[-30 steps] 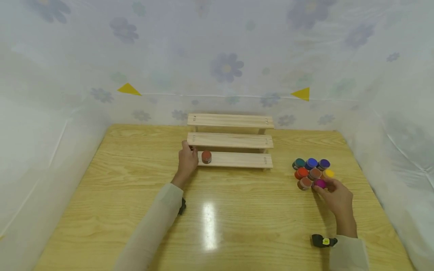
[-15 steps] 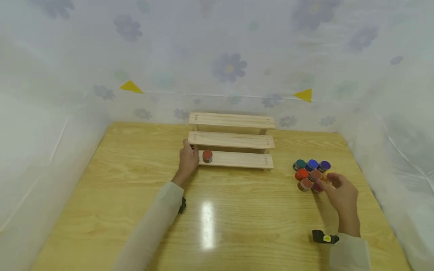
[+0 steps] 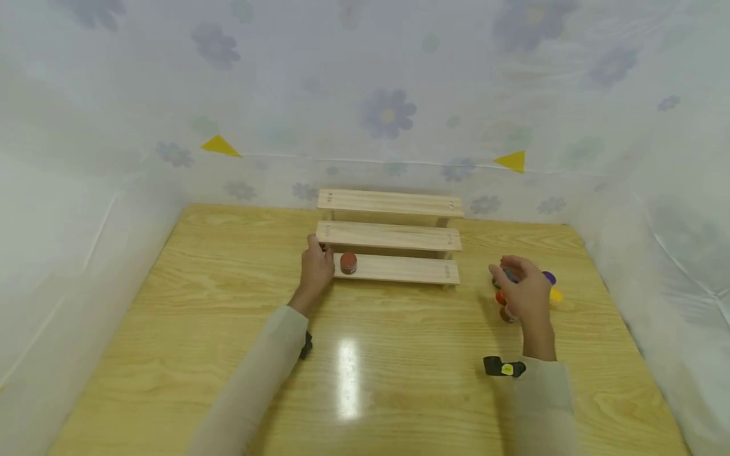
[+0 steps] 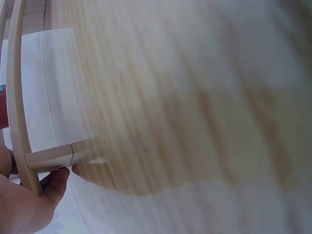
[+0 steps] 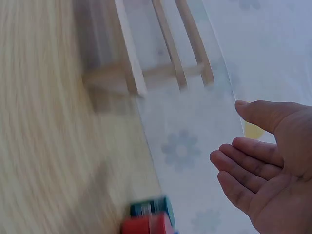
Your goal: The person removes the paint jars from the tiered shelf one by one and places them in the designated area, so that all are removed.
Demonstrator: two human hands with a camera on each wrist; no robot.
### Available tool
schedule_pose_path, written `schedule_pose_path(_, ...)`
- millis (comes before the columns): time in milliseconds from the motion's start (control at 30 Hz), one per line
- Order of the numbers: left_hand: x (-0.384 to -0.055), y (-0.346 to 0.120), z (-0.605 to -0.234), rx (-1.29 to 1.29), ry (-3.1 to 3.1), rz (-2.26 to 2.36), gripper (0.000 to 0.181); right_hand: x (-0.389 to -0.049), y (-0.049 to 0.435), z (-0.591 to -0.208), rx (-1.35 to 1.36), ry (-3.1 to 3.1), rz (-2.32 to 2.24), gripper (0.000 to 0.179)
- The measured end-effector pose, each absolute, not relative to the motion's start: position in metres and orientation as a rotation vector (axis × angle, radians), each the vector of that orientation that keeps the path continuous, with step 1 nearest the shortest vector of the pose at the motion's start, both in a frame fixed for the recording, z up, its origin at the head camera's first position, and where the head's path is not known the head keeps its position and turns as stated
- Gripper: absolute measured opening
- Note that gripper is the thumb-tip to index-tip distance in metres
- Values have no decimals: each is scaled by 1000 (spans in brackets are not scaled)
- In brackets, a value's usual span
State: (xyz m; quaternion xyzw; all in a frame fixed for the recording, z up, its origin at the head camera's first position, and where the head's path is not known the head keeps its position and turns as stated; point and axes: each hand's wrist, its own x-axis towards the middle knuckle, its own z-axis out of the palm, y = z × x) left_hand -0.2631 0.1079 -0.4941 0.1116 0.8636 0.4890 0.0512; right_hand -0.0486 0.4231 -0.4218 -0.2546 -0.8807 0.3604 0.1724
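Observation:
A three-tier wooden shelf (image 3: 402, 269) stands at the back of the table, and one small jar with a reddish-brown lid (image 3: 348, 263) sits near the left end of its lowest step. My left hand (image 3: 315, 269) grips that step's left end; in the left wrist view its fingers (image 4: 56, 183) bend around the wood. Over the cluster of small paint jars on the right hovers my right hand (image 3: 527, 294), covering some of them. The right wrist view shows its palm empty and fingers extended, with a red jar (image 5: 146, 224) and a green jar (image 5: 156, 207) below.
A yellow-lidded jar (image 3: 556, 296) and a purple-lidded jar (image 3: 549, 277) show at the right of my right hand. White flowered sheeting (image 3: 388, 114) rises behind the table (image 3: 422, 373) and along both sides. Yellow triangles (image 3: 509, 161) mark the back sheet.
My right hand has left the magenta-lidded jar at the cluster's near side and moved left and away from me, over the jars. The left hand stays at the shelf end.

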Motion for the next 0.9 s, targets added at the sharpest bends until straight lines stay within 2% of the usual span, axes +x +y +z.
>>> schedule_pose_path(400, -261, 108, -496, 336, 2630, 1502, 22, -106, 362, -431, -408, -2503, 1160, 49)
schedule_pose_path(633, -260, 108, -498, 343, 2632, 1489, 21, -132, 324, -440, -366, -2569, 1343, 56)
schedule_pose_path(900, -261, 107, -498, 315, 2619, 1482, 22, -158, 286, -450, -258, -2611, 1353, 49)
